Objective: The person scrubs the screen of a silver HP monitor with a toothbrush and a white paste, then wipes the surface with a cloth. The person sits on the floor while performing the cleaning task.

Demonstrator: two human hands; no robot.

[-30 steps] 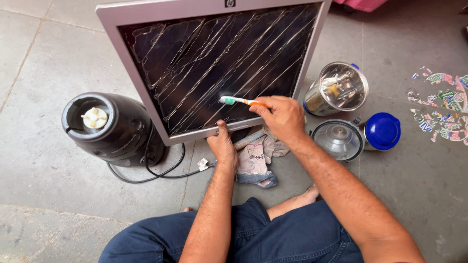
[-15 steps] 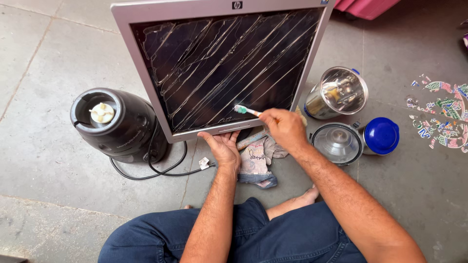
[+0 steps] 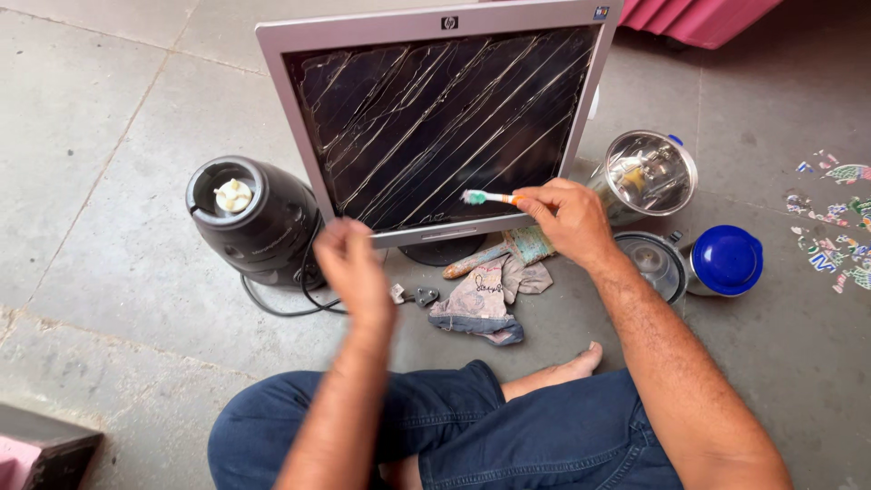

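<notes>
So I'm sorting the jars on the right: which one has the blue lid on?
The small jar farthest right; the other two, beside the right hand, show open steel mouths.

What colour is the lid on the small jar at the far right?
Solid blue lid, seen best in the head view.

One monitor, one toothbrush, one mixer base, two steel jars, one blue-lidded jar, one rag.

Upright silver-framed monitor, dark scratched screen
</notes>
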